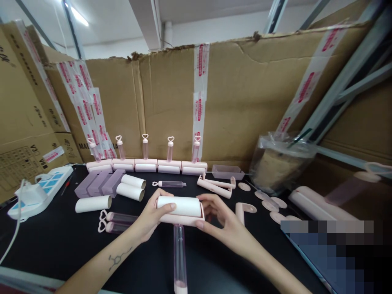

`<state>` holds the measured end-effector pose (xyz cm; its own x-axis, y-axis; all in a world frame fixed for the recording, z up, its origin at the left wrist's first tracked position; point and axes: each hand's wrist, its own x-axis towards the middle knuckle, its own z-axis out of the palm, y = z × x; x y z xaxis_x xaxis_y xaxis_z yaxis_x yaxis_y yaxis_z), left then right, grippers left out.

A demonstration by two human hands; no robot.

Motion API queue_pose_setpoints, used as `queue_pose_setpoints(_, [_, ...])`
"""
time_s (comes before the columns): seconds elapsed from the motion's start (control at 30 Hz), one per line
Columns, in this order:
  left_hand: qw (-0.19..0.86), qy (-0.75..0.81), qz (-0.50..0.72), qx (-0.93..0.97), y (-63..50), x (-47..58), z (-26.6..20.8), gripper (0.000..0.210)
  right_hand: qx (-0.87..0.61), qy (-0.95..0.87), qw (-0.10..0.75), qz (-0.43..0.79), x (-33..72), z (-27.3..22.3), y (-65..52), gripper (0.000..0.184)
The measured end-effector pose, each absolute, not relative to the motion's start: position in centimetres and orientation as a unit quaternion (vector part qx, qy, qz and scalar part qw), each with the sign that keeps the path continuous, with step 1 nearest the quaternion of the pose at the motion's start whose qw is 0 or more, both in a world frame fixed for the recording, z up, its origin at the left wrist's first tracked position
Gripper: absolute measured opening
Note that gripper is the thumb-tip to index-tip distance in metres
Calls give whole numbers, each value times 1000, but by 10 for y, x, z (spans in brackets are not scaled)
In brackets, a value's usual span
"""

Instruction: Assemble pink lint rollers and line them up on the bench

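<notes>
In the middle, over the black table, I hold a lint roller (pixel 185 206) with a white roll in a pink frame. Its clear purple handle (pixel 180 257) points down toward me. My left hand (pixel 157 214) grips the left end, thumb lying over the roll. At the right end, my right hand (pixel 219 216) pinches the frame's corner between thumb and fingers. Just behind lies a loose handle (pixel 170 184) with a heart-shaped loop, and to its right are pink frame parts (pixel 216 187). Another pink piece (pixel 241 212) rests beside my right hand.
Several lint rollers (pixel 146 165) stand handle-up along the cardboard wall (pixel 171 102). On the left are purple covers (pixel 101 182), white rolls (pixel 93 203), two handles (pixel 122 222) and a power strip (pixel 45 192). Rightward are pink discs (pixel 269 202), a bagged drink cup (pixel 272 163) and another roller (pixel 318 204).
</notes>
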<state>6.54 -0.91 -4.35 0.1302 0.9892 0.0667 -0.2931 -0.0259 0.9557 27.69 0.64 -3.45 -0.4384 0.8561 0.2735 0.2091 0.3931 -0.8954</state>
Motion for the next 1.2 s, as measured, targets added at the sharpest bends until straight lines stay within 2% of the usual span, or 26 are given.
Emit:
queue_pose_setpoints(0.27, [594,357,534,483,-9,64,-42,32,-350,-698,405,476,275,-39,3,50])
queue_pose_setpoints(0.4, [651,290,565,417,-10,66,-37,45,-352,-641,443,518,273,-34,2,45])
queue_pose_setpoints(0.47, [676,249,573,391,-11,69,-38,44,-354,-614,475,521,272,-33,3,43])
queue_pose_setpoints(0.63, [727,292,426,452,-15,77,-51,43,-347,-616,500,501,270,-41,6,42])
queue_pose_setpoints(0.73, [735,305,401,454,-17,80,-56,37,-356,-687,464,431,277,-40,15,42])
queue_pose_setpoints(0.87, [722,298,436,447,-17,80,-56,27,-436,-773,421,186,302,-5,58,44])
queue_pose_setpoints(0.93, [716,299,441,452,-16,79,-56,25,-476,-816,327,31,316,18,92,39])
queue_pose_setpoints(0.97, [714,299,441,455,-16,78,-56,25,-501,-831,238,-31,322,28,111,33])
queue_pose_setpoints(1.07, [708,301,440,463,-14,79,-59,29,-523,-838,150,-50,329,39,160,19])
queue_pose_setpoints(1.2, [697,314,435,475,-15,81,-59,36,-533,-836,113,-59,323,15,192,28])
